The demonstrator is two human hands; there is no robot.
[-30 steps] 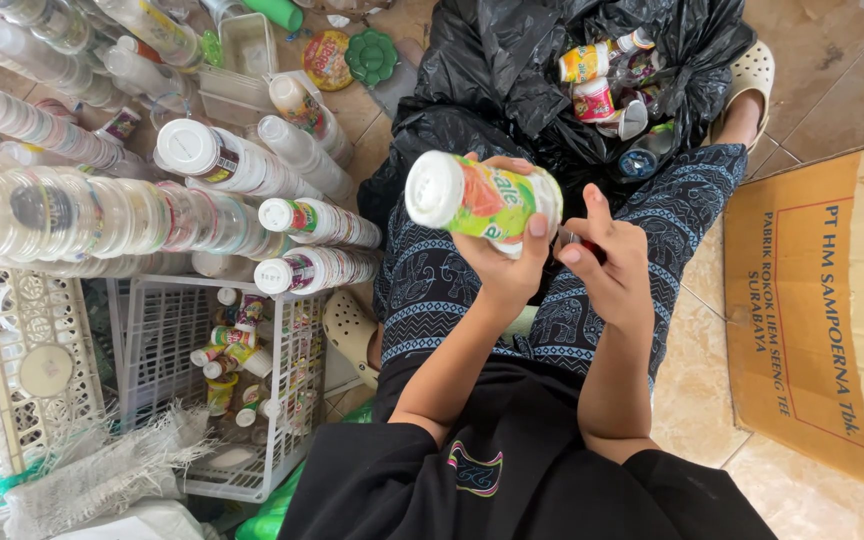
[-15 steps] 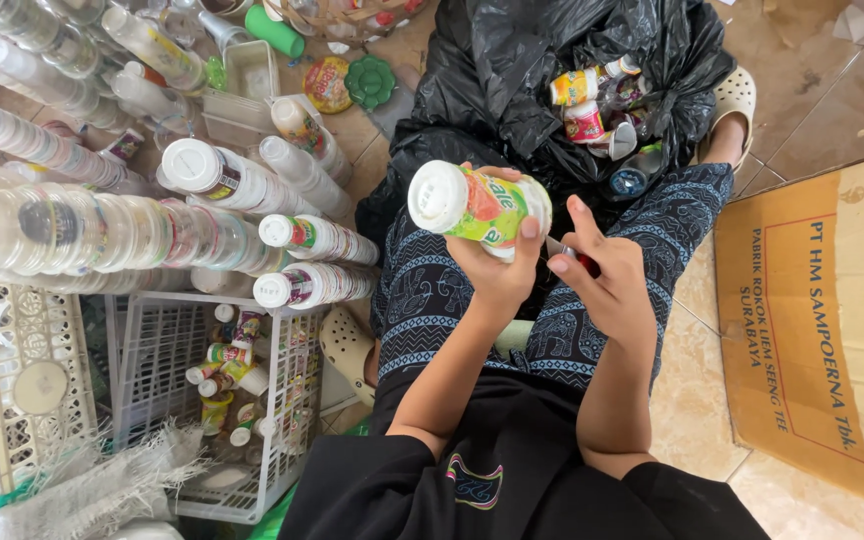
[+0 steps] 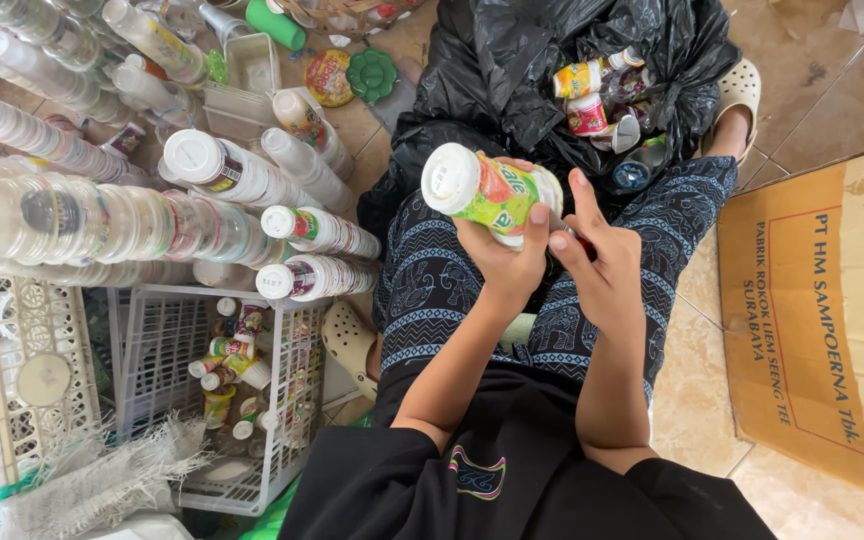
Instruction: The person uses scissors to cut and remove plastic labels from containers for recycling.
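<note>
My left hand (image 3: 503,262) grips a small plastic bottle (image 3: 485,191) with a white cap and a green and orange label, held on its side above my lap. My right hand (image 3: 594,262) is just to the right of it, fingers raised and thumb against the bottle's base end; something small and dark may be pinched there, but I cannot tell. Beyond my knees an opened black plastic bag (image 3: 512,70) holds several more small bottles (image 3: 592,95).
Long stacks of clear plastic cups (image 3: 102,220) lie at the left. A white wire basket (image 3: 167,400) below them holds several small bottles. A flattened cardboard box (image 3: 822,310) lies on the tile floor at the right. Green lids (image 3: 372,75) and trays sit at the top.
Both hands have kept the bottle in nearly the same place; the right hand's fingers have shifted slightly at the bottle's base end.
</note>
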